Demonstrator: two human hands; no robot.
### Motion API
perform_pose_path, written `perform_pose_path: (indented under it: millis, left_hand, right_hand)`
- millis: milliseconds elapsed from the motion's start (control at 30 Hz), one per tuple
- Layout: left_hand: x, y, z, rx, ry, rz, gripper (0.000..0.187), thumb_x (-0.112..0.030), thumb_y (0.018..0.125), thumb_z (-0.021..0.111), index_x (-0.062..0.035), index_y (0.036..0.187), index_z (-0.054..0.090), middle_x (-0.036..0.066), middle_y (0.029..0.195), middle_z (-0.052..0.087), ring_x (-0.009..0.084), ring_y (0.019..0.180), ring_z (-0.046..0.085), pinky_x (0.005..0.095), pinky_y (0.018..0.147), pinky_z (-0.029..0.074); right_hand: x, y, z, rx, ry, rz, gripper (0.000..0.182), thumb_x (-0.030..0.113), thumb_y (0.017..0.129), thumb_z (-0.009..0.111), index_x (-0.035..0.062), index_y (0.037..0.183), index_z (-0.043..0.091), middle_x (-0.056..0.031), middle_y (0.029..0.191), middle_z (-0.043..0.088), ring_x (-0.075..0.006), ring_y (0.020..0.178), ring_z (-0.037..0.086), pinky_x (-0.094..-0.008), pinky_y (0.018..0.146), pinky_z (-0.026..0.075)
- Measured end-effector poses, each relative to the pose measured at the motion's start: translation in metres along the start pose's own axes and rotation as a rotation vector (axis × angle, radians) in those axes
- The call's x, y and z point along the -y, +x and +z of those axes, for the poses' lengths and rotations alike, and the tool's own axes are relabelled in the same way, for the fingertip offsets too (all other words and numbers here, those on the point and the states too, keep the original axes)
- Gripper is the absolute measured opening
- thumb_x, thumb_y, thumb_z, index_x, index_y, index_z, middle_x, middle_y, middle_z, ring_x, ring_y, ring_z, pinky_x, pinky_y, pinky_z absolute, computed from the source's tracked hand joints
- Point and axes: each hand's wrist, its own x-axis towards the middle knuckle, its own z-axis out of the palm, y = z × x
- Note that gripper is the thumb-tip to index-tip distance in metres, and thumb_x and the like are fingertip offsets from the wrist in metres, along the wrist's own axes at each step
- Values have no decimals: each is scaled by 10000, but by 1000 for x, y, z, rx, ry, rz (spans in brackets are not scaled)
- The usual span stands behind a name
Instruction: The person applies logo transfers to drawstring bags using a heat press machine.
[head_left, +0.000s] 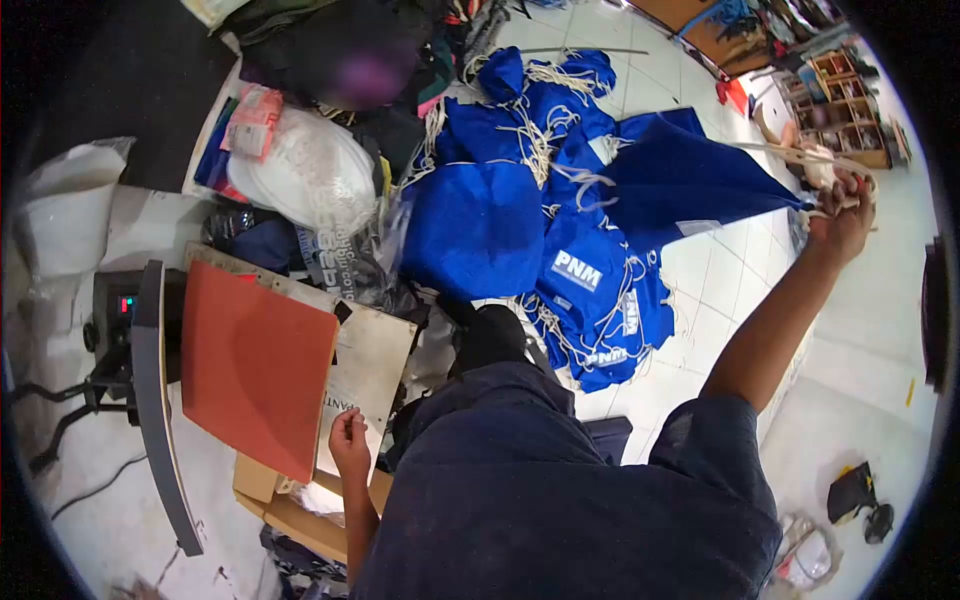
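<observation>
Out at the far right, my right hand (845,215) is closed around the pale cords and the corner of a blue drawstring bag (680,180). The bag stretches from that hand back toward the pile, above the tiles. My left hand (350,440), loosely closed with nothing visible in it, is beside the orange-red pad (260,365) of a press machine. In front of me lies a heap of blue drawstring bags (575,270), some printed with white PNM letters, their cords tangled. One plain blue bag (473,230) lies spread at the heap's near left.
A clear-wrapped stack of white round pieces (300,165) and dark cloth sit at the left. The press's grey curved plate (165,400) stands left of the pad, above a cardboard box (300,520). Wooden shelving (845,110) is at the upper right. White tiles (720,275) cover the floor.
</observation>
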Motion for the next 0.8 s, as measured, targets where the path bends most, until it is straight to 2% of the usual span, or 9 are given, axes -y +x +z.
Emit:
perform_pose_path:
  millis: [167,300,367,467,500,600,667,700,800]
  left_hand:
    - [-10,15,1,112,85,0,219,-161,950,602,5,1090,635,32,870,620,104,764,558,255,711,466]
    - [-6,15,9,196,112,-22,222,-157,946,610,-2,1103,633,26,868,619,97,760,546,252,707,461]
    - [1,10,9,206,92,-42,221,-155,945,612,-4,1105,633,24,866,620,95,758,544,251,706,460]
    - [21,2,17,249,140,-88,213,-164,946,618,-17,1098,641,21,878,637,91,754,552,249,697,466]
    - [28,-1,20,250,141,-92,213,-164,946,618,-17,1098,641,21,878,637,91,754,552,249,697,466]
    - [45,-10,24,307,113,-194,215,-175,949,613,-16,1088,648,28,874,647,103,764,593,252,703,489]
    - [56,-17,25,293,114,-279,218,-180,951,610,-14,1087,648,29,875,648,104,752,592,255,697,491]
    - [62,-21,22,282,123,-362,222,-185,953,606,-12,1086,647,29,875,649,105,740,591,257,692,493]
    - [133,-35,7,214,-32,-497,189,-189,952,599,-27,1035,649,12,831,622,90,665,555,232,606,462]
  right_hand:
    - [16,-15,-58,-322,-567,-124,134,186,953,605,58,964,567,-25,707,574,-83,528,492,-205,443,384]
    - [-9,-8,-154,-256,-1093,-32,272,269,946,629,13,1033,606,-35,758,618,-89,584,528,-228,530,414]
    - [-32,-21,-170,-118,-1277,-101,381,331,952,611,-27,1080,614,-66,808,658,-132,658,591,-263,608,465]
    - [-91,-57,-194,149,-1617,10,394,354,1003,489,52,1244,566,-159,939,700,-341,822,674,-418,699,515]
    - [-139,-71,-235,518,-1752,-562,367,332,1015,446,76,1251,562,-189,1015,686,-385,919,657,-463,707,521]
    - [-237,-183,-215,635,-1737,347,367,244,949,505,121,1290,560,-207,1093,654,-402,974,634,-492,866,486]
    - [-269,-265,-189,1097,-1626,617,459,282,875,624,65,1272,546,-228,1025,652,-386,1010,617,-510,847,486]
    - [-283,-316,-184,1090,-1534,660,594,361,822,703,87,1317,521,-235,1068,656,-389,1061,612,-499,889,482]
    - [-300,-410,-141,1269,-1091,1156,469,347,867,676,43,1221,626,-212,1191,646,-331,1080,635,-409,929,494]
